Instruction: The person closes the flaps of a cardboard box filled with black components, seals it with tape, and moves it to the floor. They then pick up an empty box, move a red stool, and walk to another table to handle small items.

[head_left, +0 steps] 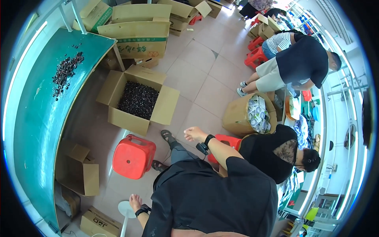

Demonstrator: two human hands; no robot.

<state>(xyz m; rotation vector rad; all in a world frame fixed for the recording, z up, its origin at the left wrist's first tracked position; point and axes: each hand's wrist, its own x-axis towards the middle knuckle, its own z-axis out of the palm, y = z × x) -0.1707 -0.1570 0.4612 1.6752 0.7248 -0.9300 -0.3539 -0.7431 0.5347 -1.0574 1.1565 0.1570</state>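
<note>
My right hand (193, 134) is out over the tiled floor with its fingers curled in, and nothing shows in it. A black strap with a small dark device (202, 148) is on that wrist. Lower down, my left hand (136, 202) has its fingers loosely bent and a little apart, holding nothing that I can see. It is beside a white round disc (126, 209) on a pole. Nearest in front of me is a red plastic stool (129, 161). Beyond it stands an open carton (166, 106) filled with small dark shiny pieces (138, 100).
A long green table (37, 130) at left bears a heap of similar dark pieces (67, 73). Cartons (138, 43) line the back, and others (100, 223) sit beneath the table. A person in black (264, 154) sits close on my right; another (302, 59) stands beyond a bulging carton (237, 114).
</note>
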